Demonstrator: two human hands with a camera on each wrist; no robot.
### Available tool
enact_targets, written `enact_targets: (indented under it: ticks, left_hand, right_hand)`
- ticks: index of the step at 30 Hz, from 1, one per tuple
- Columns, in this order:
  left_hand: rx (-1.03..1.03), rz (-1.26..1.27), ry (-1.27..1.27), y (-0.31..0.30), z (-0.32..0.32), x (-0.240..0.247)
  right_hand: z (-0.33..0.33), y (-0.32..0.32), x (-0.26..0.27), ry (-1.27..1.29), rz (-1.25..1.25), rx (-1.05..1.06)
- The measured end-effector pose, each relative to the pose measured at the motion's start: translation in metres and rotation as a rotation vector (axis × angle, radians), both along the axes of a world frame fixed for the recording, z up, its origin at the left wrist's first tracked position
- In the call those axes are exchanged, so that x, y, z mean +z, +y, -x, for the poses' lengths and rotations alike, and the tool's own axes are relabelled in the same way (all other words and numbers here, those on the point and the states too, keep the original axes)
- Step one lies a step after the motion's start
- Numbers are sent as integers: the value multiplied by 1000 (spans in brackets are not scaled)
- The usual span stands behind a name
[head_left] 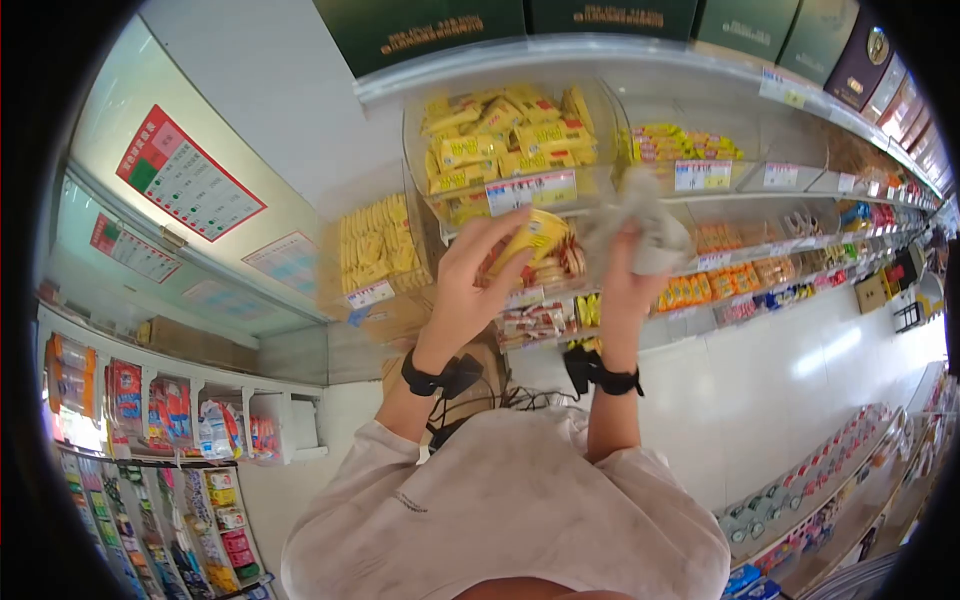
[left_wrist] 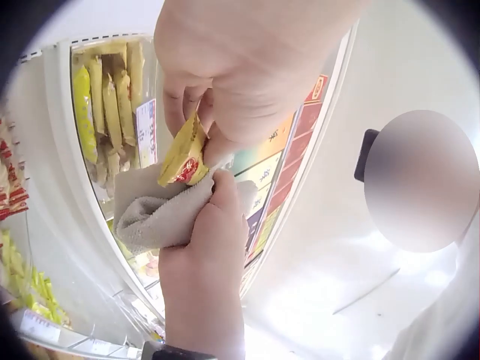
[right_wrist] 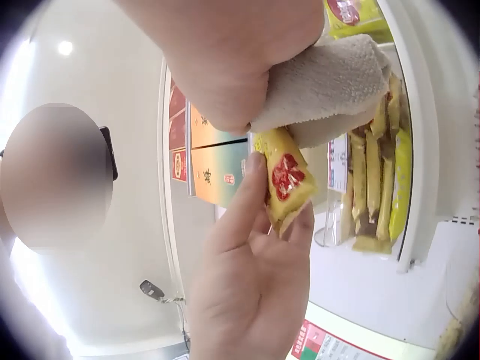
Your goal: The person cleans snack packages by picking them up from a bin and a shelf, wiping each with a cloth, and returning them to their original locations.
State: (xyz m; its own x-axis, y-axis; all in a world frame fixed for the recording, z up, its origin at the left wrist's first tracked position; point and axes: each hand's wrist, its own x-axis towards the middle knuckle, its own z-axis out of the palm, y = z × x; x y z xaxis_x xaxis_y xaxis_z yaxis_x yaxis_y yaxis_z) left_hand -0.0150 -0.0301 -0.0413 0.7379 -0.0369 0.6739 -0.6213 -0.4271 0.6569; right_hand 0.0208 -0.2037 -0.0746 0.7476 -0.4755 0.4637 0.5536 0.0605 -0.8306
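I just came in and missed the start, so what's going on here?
A person stands at shop shelves, using both hands. The left hand holds a small yellow packet between thumb and fingers, while the right hand grips a grey cloth. The cloth is close by the packet; whether they touch is hard to tell, as it is blurred in the head view. More yellow packets lie piled in front of the person.

Shelves (head_left: 640, 48) carry green boxes (head_left: 430, 25) and a bin (head_left: 606, 130) of yellow packets (head_left: 500, 140)
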Motion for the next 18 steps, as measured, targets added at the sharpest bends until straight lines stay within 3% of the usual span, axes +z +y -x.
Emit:
enact_targets:
  ticks: [3, 12, 15, 18]
  left_hand:
    - [197, -46, -259, 6, -28, 9]
    - [354, -9, -193, -21, -103, 38]
    - [552, -528, -328, -15, -120, 25]
    - [473, -625, -125, -12, -120, 23]
  right_hand:
    - [-3, -35, 3, 81, -75, 2]
    - [14, -23, -17, 193, -184, 161]
    - [14, -26, -6, 155, -123, 191]
    - [12, -23, -7, 147, -99, 180]
